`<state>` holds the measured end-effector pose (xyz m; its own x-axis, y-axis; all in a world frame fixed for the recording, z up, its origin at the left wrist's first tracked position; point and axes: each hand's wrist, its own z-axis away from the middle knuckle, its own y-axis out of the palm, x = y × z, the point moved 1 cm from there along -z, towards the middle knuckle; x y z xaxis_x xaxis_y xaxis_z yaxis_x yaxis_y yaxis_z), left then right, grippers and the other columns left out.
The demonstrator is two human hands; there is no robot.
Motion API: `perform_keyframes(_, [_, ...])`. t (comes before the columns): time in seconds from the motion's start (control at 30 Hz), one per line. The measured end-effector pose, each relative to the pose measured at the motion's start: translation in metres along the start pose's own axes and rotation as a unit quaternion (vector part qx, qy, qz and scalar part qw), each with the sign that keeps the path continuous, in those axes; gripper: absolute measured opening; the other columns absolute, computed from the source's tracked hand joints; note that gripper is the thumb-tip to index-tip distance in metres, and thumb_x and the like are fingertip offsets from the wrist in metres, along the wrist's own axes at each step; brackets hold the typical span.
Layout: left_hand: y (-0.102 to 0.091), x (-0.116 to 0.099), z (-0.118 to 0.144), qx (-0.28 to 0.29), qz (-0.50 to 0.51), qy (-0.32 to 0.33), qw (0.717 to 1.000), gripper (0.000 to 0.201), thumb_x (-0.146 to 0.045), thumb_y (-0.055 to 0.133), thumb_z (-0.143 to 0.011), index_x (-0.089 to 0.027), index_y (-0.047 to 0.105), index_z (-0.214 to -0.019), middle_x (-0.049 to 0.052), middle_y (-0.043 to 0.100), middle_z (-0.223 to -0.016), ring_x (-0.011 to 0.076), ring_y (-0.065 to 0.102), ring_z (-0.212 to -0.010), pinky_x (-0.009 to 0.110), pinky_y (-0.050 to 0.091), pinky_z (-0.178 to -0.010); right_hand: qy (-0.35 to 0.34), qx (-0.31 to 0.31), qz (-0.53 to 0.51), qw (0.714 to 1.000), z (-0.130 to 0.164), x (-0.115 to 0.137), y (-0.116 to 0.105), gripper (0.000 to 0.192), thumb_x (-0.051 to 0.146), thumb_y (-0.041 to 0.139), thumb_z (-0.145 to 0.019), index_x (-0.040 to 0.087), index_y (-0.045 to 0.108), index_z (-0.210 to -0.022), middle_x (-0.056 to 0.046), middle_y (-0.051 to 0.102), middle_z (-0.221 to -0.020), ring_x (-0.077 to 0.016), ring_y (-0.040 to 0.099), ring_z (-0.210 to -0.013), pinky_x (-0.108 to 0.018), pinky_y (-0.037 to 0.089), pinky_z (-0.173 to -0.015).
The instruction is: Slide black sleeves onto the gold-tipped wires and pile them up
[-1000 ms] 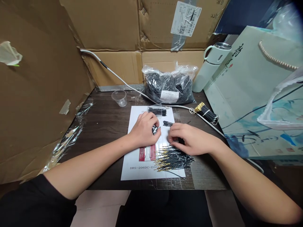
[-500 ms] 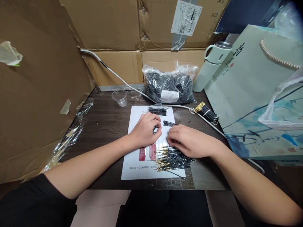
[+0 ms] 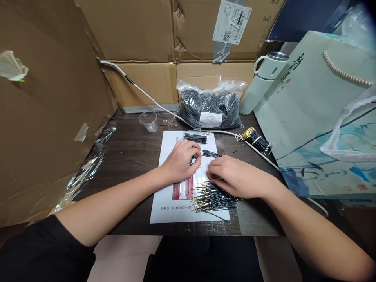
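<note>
1. The left hand [image 3: 181, 160] rests on the paper sheet [image 3: 169, 196], fingers curled together around a small dark item [image 3: 192, 159] that peeks out between thumb and forefinger; what the item is cannot be told.
2. The right hand [image 3: 239, 177] lies palm down just to the right of the left one, fingers bent and close together, pressing on the far edge of the pin pile [image 3: 214, 197]. Whether it pinches a single pin cannot be told.
3. The pin pile, black wires with gold tips, spreads over the lower right part of the sheet, directly under and nearer the body than the right hand's fingers.
4. A few short black pieces [image 3: 211, 154] lie on the sheet just beyond the gap between the two hands, near both sets of fingertips.
5. A small clear pouch [image 3: 195, 137] of black pieces sits at the top edge of the sheet, just past the left hand.
6. A tied bundle [image 3: 256, 140] of gold-tipped wires lies on the table [image 3: 132, 156] to the right, beyond the right hand and well apart from it.
7. A big bag [image 3: 210, 105] of black parts stands at the back of the table, against the cardboard wall.
8. A clear cup [image 3: 148, 121] stands back left; a white cable [image 3: 152, 100] runs across behind it.
9. A pale flask [image 3: 263, 82] leans by a paper bag [image 3: 317, 117] on the right.
</note>
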<state>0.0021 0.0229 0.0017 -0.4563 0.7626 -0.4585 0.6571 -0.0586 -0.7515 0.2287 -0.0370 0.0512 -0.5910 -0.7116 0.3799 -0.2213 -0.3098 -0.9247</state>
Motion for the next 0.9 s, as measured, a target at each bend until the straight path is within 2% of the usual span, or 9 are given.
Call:
perform_keyframes(0.2, [-0.002, -0.001, -0.002, -0.023, 0.047, 0.005, 0.999, 0.005, -0.018, 0.062, -0.102, -0.021, 0.066, -0.101, 0.008, 0.078, -0.109, 0.0251, 0.071, -0.106, 0.044, 0.052, -0.098, 0.013, 0.002, 0.021, 1.000, 0.000, 0.001, 0.004, 0.020, 0.019, 0.053, -0.112, 0.019, 0.064, -0.096, -0.009, 0.069, -0.095, -0.0237, 0.059, -0.085, -0.040, 0.044, -0.084])
perform_keyframes(0.33, [-0.004, -0.003, -0.002, -0.030, 0.059, 0.015, 0.998, 0.007, -0.019, 0.060, -0.104, -0.020, 0.066, -0.101, 0.007, 0.078, -0.102, 0.0231, 0.071, -0.097, 0.042, 0.053, -0.094, 0.026, -0.026, -0.007, 0.999, 0.004, -0.001, 0.001, 0.014, 0.014, 0.050, -0.111, 0.019, 0.061, -0.103, -0.009, 0.069, -0.102, -0.0246, 0.060, -0.094, -0.041, 0.044, -0.092])
perform_keyframes(0.47, [-0.005, -0.005, -0.002, -0.045, 0.093, -0.008, 0.995, 0.007, -0.020, 0.064, -0.102, -0.019, 0.070, -0.099, 0.004, 0.075, -0.088, 0.0181, 0.066, -0.079, 0.036, 0.055, -0.080, 0.035, -0.084, -0.077, 0.993, 0.006, -0.006, -0.005, 0.015, 0.015, 0.051, -0.111, 0.021, 0.060, -0.101, -0.007, 0.070, -0.097, -0.0222, 0.060, -0.087, -0.038, 0.047, -0.087])
perform_keyframes(0.53, [-0.004, -0.005, -0.001, -0.054, 0.132, -0.043, 0.989, 0.006, -0.022, 0.068, -0.101, -0.019, 0.073, -0.100, 0.004, 0.076, -0.089, 0.0168, 0.067, -0.077, 0.034, 0.057, -0.077, 0.025, -0.121, -0.115, 0.986, 0.006, -0.009, -0.008, 0.013, 0.020, 0.053, -0.112, 0.021, 0.063, -0.104, -0.007, 0.073, -0.097, -0.0221, 0.063, -0.086, -0.036, 0.049, -0.083])
perform_keyframes(0.67, [0.001, -0.002, -0.002, -0.076, 0.221, -0.118, 0.965, 0.013, -0.029, 0.074, -0.101, -0.019, 0.080, -0.109, 0.007, 0.082, -0.101, 0.0185, 0.074, -0.086, 0.035, 0.061, -0.081, 0.036, -0.203, -0.156, 0.966, 0.004, -0.018, -0.011, 0.011, 0.023, 0.061, -0.110, 0.022, 0.072, -0.113, -0.007, 0.078, -0.104, -0.0219, 0.070, -0.090, -0.036, 0.053, -0.084])
perform_keyframes(0.77, [0.004, 0.001, -0.003, -0.075, 0.265, -0.151, 0.949, 0.017, -0.031, 0.075, -0.101, -0.019, 0.082, -0.111, 0.009, 0.084, -0.106, 0.0215, 0.078, -0.095, 0.039, 0.065, -0.088, 0.066, -0.258, -0.154, 0.952, 0.003, -0.024, -0.010, 0.012, 0.024, 0.064, -0.108, 0.022, 0.075, -0.106, -0.006, 0.079, -0.099, -0.0218, 0.070, -0.088, -0.037, 0.054, -0.082])
perform_keyframes(0.9, [0.006, 0.004, -0.004, -0.075, 0.285, -0.154, 0.943, 0.017, -0.032, 0.076, -0.101, -0.020, 0.085, -0.111, 0.009, 0.085, -0.109, 0.0230, 0.080, -0.100, 0.042, 0.066, -0.097, 0.086, -0.305, -0.140, 0.938, 0.002, -0.028, -0.009, 0.013, 0.025, 0.065, -0.105, 0.021, 0.074, -0.097, -0.005, 0.077, -0.090, -0.0206, 0.069, -0.079, -0.036, 0.053, -0.076])
